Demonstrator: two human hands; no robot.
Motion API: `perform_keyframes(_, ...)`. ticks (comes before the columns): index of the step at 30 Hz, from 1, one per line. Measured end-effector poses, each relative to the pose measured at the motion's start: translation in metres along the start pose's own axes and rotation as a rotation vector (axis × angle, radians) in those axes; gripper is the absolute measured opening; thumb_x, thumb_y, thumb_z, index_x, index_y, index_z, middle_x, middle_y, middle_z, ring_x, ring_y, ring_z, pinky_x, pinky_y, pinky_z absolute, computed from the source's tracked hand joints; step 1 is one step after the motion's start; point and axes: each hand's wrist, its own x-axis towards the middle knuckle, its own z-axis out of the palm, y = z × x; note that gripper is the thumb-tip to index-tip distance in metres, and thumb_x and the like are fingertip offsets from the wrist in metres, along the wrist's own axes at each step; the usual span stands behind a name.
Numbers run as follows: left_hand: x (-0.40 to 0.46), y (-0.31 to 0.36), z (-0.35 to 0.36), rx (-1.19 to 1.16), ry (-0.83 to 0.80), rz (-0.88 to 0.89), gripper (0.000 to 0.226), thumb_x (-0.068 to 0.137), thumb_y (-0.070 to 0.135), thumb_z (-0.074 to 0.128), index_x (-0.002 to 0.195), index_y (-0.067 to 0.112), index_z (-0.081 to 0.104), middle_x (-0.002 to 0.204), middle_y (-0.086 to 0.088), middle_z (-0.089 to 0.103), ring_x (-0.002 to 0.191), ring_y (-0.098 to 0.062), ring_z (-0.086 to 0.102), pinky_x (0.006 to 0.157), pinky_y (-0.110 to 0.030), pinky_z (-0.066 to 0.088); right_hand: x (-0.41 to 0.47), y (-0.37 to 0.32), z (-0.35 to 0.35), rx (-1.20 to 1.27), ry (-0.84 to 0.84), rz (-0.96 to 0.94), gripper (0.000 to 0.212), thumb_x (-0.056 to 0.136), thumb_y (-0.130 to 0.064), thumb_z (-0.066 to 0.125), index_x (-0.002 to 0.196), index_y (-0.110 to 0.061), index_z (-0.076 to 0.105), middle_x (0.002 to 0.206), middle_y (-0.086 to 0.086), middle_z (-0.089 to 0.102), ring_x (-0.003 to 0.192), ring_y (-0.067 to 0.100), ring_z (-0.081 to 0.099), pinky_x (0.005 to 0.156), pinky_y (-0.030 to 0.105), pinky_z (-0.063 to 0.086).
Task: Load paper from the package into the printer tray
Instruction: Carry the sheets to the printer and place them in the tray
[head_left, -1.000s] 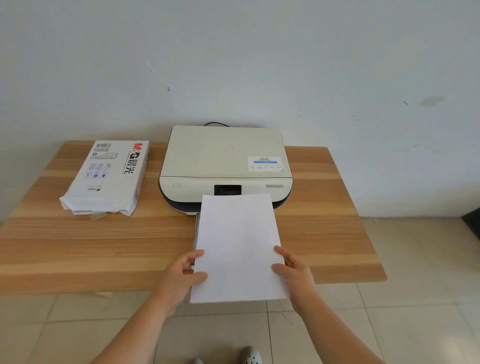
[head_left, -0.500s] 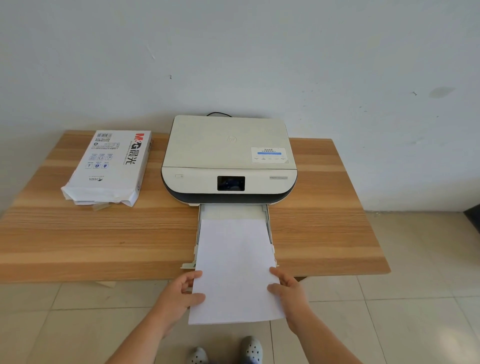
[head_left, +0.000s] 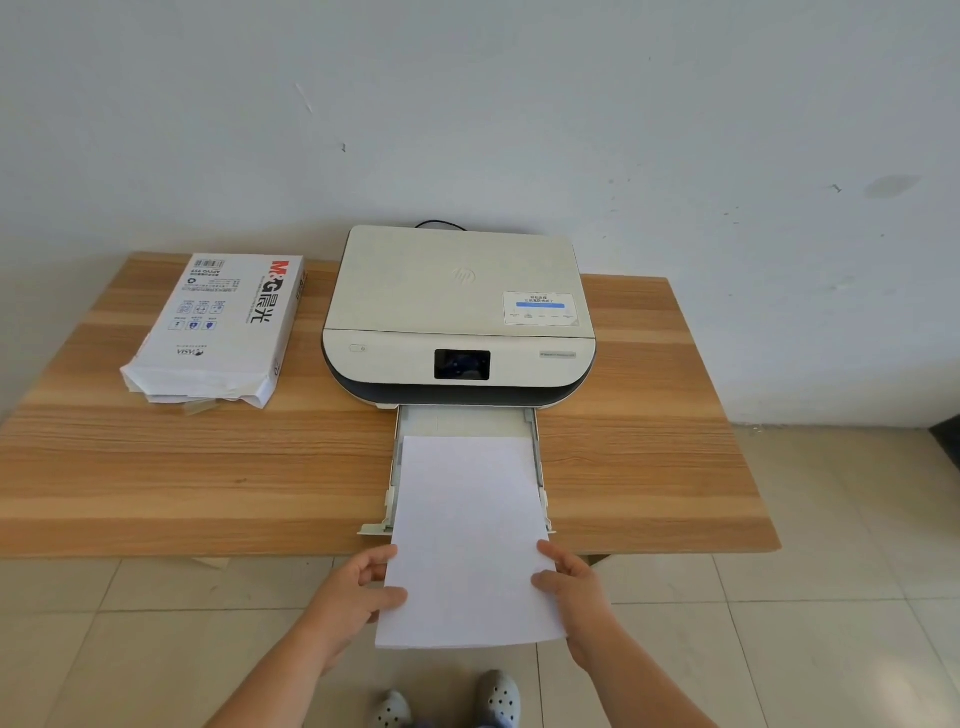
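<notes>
— Starting from the left: the opened white paper package (head_left: 218, 332) lies on the wooden table (head_left: 649, 467), well apart from the work. Left hand (head_left: 358, 592)?

— Thumb on top, fingers beneath, pinching the white paper stack's (head_left: 467, 540) left edge. The right hand (head_left: 571, 587) pinches the right edge the same way.

— And the stack?

— Its front half sits between the side guides of the pulled-out pale plastic tray (head_left: 467, 421) of the cream printer (head_left: 457, 312); the rest overhangs.

— Risk?

— Uneven pushing could skew it against a guide and buckle the sheets.

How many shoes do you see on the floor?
2: the left shoe and the right shoe, side by side at the bottom edge, below the held paper. Both are partly cut off.
</notes>
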Motion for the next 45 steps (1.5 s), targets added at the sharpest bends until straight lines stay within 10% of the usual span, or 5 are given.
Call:
perform_keyframes(17, 0.024, 0.031, -0.002, 0.012, 0.136, -0.041, 0.019, 0.09, 0.008, 0.058, 0.104, 0.017, 0.068, 0.083, -0.003, 0.073, 0.061, -0.014, 0.058, 0.06, -0.028, 0.044, 0.024, -0.031, 0.01, -0.047, 0.003, -0.016, 0.044, 0.086, 0.005, 0.058, 0.123, -0.018, 0.061, 0.113, 0.008, 0.065, 0.094, 0.03, 0.067, 0.08, 0.04, 0.057)
perform_keyframes(31, 0.067, 0.059, -0.002, 0.068, 0.216, -0.02, 0.028, 0.087, -0.009, 0.053, 0.1, 0.012, 0.065, 0.103, -0.01, 0.065, 0.089, -0.028, 0.064, 0.084, -0.044, 0.054, 0.061, -0.066, 0.028, -0.196, 0.02, 0.002, 0.035, 0.092, -0.009, 0.055, 0.122, -0.024, 0.061, 0.117, 0.006, 0.064, 0.099, 0.026, 0.065, 0.093, 0.043, 0.054)
perform_keyframes(45, 0.102, 0.076, 0.011, 0.274, 0.316, 0.034, 0.031, 0.091, -0.003, 0.049, 0.115, 0.012, 0.064, 0.117, -0.006, 0.06, 0.105, -0.021, 0.056, 0.083, -0.028, 0.046, 0.088, -0.103, 0.041, -0.385, 0.019, -0.004, 0.04, 0.092, -0.011, 0.054, 0.13, -0.025, 0.058, 0.123, 0.005, 0.058, 0.107, 0.026, 0.058, 0.094, 0.038, 0.05)
